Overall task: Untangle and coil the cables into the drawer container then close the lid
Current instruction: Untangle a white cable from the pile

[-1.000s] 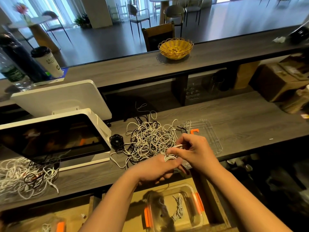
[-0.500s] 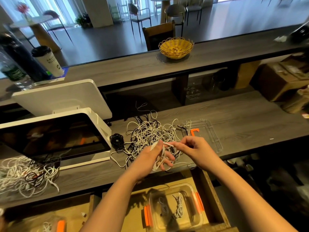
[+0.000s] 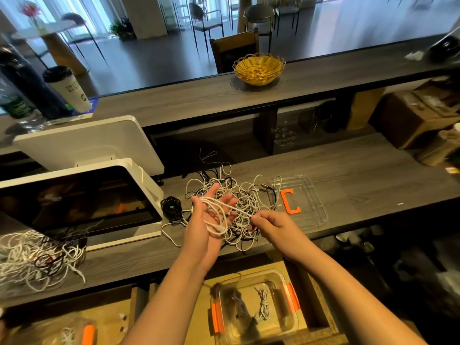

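My left hand (image 3: 210,215) is held palm up with straight fingers above the counter, and loops of a white cable (image 3: 216,226) lie wound across its palm. My right hand (image 3: 270,224) pinches the same cable's free stretch just right of the palm. Behind both hands a tangled pile of white and black cables (image 3: 245,195) lies on the counter. A small black coiled cable (image 3: 171,207) sits left of the pile. The clear lid with an orange clip (image 3: 302,202) lies to the right. In the open drawer below stands the clear container (image 3: 254,310) with orange latches, holding coiled cables.
A white point-of-sale screen (image 3: 74,197) stands at the left. Another heap of cables (image 3: 37,257) lies at the counter's left front. A yellow basket (image 3: 258,68), a paper cup (image 3: 68,89) and bottles stand on the raised shelf. Cardboard boxes (image 3: 413,115) sit at the right.
My left hand has turned palm up and opened, with the cable loops now across it. My right hand moved right and down, drawing the cable out from the palm.
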### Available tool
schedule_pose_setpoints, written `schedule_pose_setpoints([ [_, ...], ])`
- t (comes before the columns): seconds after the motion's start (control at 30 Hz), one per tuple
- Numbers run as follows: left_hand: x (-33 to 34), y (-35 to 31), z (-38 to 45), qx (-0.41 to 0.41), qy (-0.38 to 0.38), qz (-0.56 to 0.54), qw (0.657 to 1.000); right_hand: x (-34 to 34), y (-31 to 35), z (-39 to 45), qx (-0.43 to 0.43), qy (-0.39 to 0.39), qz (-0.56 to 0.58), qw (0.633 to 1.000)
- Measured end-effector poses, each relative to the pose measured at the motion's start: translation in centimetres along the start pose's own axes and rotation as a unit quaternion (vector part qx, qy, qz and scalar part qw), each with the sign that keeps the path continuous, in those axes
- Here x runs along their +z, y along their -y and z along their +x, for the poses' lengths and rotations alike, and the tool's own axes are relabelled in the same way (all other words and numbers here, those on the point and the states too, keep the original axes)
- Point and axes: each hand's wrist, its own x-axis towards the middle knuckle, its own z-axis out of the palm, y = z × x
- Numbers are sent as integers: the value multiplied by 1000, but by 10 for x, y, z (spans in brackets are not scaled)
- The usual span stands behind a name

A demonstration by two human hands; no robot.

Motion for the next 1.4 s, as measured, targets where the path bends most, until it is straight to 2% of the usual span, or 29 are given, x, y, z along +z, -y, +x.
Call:
schedule_pose_setpoints([
  [0.17, 3, 3, 4, -22, -63, -182, 981, 6, 4, -1, 1, 20, -16, 1000],
  [0.33, 1, 5, 6, -16, -91, -205, 974, 17, 8, -7, 36, 64, -43, 996],
  [0.8, 0, 17, 8, 59, -81, -14, 995, 27, 25, -29, -13, 153, -188, 970],
  [0.9, -1, 19, 7, 84, -65, 87, 991, 30, 30, -34, -31, 169, -203, 964],
  [1.0, -1, 21, 4, 89, -36, 232, 968, 31, 35, -35, -44, 160, -179, 970],
  [1.1, 0, 23, -1, 56, 5, 310, 949, 28, 39, -33, -50, 127, -144, 980],
  [1.23, 1, 20, -5, -52, 63, 377, 922, 24, 39, -28, -69, 63, -131, 987],
  [1.4, -7, 15, -5, -185, 89, 340, 918, 10, 35, -14, -93, -32, -159, 982],
])
